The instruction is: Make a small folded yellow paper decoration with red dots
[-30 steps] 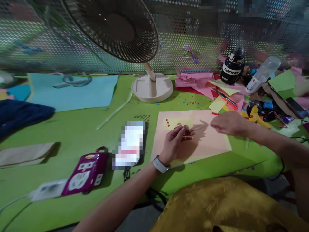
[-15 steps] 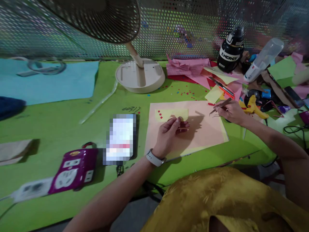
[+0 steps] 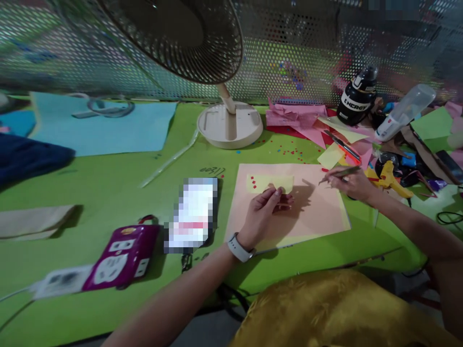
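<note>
My left hand pinches the lower edge of a small pale yellow paper piece, thumb on top. Toward that piece's left end sit a few tiny red paper squares. Under it lies a larger peach sheet on the green table. Over the sheet's right edge, my right hand is closed around a pair of tweezers. Their points face left, toward the yellow piece but well apart from it. Whether anything is between the points is too small to tell.
A fan stands behind the sheet. Pink paper scraps, a craft knife, a black bottle and a yellow glue gun crowd the right. To the left are a phone, a purple power strip and blue paper.
The whole view has shifted, so things appear farther right and lower. The tweezers' points, spread apart before, now look closer together. My left hand keeps its hold on the yellow paper.
</note>
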Demonstrator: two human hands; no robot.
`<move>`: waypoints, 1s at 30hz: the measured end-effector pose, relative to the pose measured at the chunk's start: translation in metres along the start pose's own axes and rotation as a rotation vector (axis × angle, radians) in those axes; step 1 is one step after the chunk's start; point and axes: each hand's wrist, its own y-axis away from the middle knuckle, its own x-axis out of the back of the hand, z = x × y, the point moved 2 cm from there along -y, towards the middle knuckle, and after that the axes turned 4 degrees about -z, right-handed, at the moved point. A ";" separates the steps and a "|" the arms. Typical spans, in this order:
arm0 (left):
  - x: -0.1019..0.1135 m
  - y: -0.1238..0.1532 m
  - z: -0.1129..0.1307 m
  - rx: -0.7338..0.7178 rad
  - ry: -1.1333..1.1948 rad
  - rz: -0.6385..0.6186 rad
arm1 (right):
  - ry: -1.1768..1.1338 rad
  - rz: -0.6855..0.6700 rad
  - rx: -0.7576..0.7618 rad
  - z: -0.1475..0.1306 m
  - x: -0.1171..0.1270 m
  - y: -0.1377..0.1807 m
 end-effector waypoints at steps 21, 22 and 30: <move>-0.002 0.001 0.003 0.042 -0.013 -0.035 | -0.347 0.095 -0.057 0.041 -0.053 -0.137; -0.002 0.001 0.004 0.042 -0.015 -0.036 | -0.331 0.085 -0.052 0.040 -0.053 -0.137; -0.004 0.002 0.006 0.056 -0.008 -0.033 | -0.264 0.037 -0.035 0.038 -0.055 -0.136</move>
